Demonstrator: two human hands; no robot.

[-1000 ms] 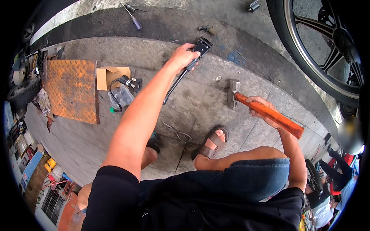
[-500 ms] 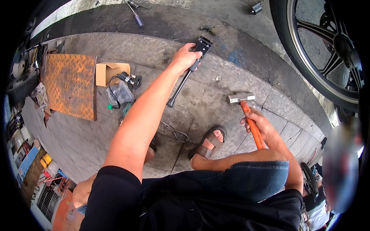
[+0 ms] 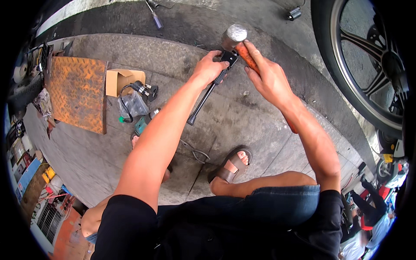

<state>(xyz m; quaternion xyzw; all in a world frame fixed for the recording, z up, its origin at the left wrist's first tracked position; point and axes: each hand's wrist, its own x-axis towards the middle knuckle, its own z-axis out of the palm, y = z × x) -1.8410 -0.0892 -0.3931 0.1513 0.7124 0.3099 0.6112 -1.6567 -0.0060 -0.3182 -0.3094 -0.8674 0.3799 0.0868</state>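
My left hand [image 3: 210, 69] grips a black metal kickstand-like part [image 3: 202, 102] by its bracket end, at the edge of the paved step; its leg slants down toward me. My right hand [image 3: 271, 82] is closed on a hammer with an orange handle [image 3: 246, 55]. The steel hammer head [image 3: 234, 35] is over the bracket and partly hides it; I cannot tell whether they touch. Pliers [image 3: 200, 156] lie on the paving by my sandalled right foot [image 3: 229, 169].
At left lie a rusty orange plate [image 3: 77, 91], an open cardboard box [image 3: 117, 78], a plastic bag [image 3: 134, 108] with cabled parts and a teal tool [image 3: 140, 126]. A screwdriver [image 3: 157, 19] and metal cylinder [image 3: 294, 13] lie beyond the step. A motorcycle wheel [image 3: 346, 73] stands right. People [image 3: 366, 203] are lower right.
My right hand has swung the hammer up and leftward from beside my knee to over the bracket. The part in my left hand has stayed nearly in place.
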